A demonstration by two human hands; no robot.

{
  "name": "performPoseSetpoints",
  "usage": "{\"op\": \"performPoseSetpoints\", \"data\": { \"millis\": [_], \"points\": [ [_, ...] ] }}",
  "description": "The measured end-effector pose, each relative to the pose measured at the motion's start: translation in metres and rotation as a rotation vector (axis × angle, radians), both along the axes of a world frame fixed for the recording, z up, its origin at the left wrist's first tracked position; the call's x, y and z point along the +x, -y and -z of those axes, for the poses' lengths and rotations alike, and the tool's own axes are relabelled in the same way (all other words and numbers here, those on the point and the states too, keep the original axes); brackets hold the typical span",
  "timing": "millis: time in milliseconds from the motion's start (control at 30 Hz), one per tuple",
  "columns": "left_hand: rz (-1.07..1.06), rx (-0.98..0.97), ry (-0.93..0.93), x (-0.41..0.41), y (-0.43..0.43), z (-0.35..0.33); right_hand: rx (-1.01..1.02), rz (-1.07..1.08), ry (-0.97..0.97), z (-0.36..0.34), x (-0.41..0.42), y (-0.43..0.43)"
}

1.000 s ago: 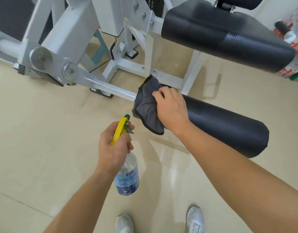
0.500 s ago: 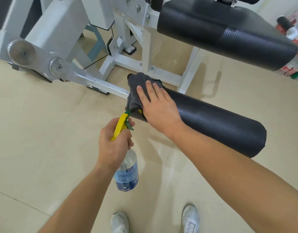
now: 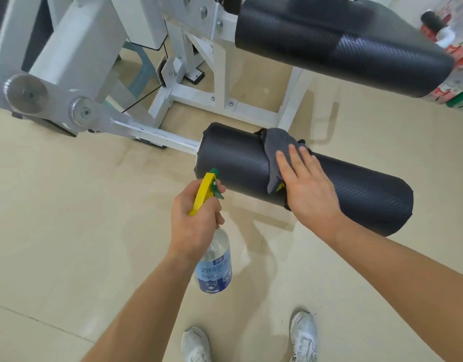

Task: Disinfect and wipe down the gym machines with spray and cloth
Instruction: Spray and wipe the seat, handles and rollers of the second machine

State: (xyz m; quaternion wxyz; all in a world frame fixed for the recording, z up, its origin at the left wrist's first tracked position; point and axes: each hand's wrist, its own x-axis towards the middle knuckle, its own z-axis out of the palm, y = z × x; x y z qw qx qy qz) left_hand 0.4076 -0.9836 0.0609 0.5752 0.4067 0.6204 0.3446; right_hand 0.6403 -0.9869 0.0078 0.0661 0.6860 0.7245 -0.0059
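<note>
A black padded roller (image 3: pixel 361 194) sticks out from the white gym machine (image 3: pixel 89 48) at knee height. My right hand (image 3: pixel 307 189) lies flat on a grey cloth (image 3: pixel 278 150), pressing it onto the top of the roller near its middle. My left hand (image 3: pixel 196 218) is wrapped around the neck of a clear spray bottle (image 3: pixel 214 267) with a blue label and a yellow trigger, held just in front of the roller's left end, nozzle towards it.
A larger black pad (image 3: pixel 342 45) of the machine hangs above and behind the roller. The machine's white frame and pivot discs (image 3: pixel 26 94) fill the upper left. Boxes (image 3: pixel 457 74) stand at the far right. Beige tiled floor lies below, with my white shoes (image 3: pixel 303 335).
My right hand has slid the cloth along the roller from its left end to near its middle. The left hand with the bottle has stayed roughly in place.
</note>
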Motion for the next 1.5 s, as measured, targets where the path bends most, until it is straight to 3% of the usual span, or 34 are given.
{"op": "performPoseSetpoints", "data": {
  "millis": [167, 367, 533, 767, 1000, 1133, 1233, 1300, 1433, 1500],
  "points": [
    [-0.014, -0.008, -0.026, -0.019, -0.004, 0.006, 0.062, 0.028, -0.131, 0.000, -0.068, -0.062],
    [-0.038, -0.001, -0.075, -0.028, -0.004, 0.013, 0.059, -0.055, -0.151, -0.003, -0.129, -0.106],
    [-0.003, -0.009, -0.096, -0.004, 0.005, 0.011, 0.028, -0.076, -0.034, -0.006, -0.072, -0.070],
    [0.095, 0.017, -0.025, 0.071, 0.026, -0.003, -0.120, 0.116, 0.057, -0.015, 0.063, 0.027],
    [0.208, 0.022, 0.097, 0.146, 0.048, -0.012, -0.089, 0.302, 0.045, -0.013, 0.154, 0.102],
    [0.243, 0.006, 0.104, 0.152, 0.056, -0.009, 0.036, 0.417, -0.139, -0.003, 0.165, 0.121],
    [0.242, -0.005, 0.075, 0.139, 0.061, -0.003, 0.240, 0.315, -0.188, 0.016, 0.141, 0.124],
    [0.231, -0.025, 0.045, 0.126, 0.062, 0.003, 0.261, 0.300, -0.182, 0.028, 0.124, 0.117],
    [0.245, -0.047, -0.063, 0.101, 0.061, 0.019, 0.390, 0.426, -0.215, 0.021, 0.116, 0.076],
    [0.271, -0.044, -0.097, 0.094, 0.058, 0.024, 0.333, 0.556, -0.247, 0.002, 0.124, 0.044]
  ]
}}
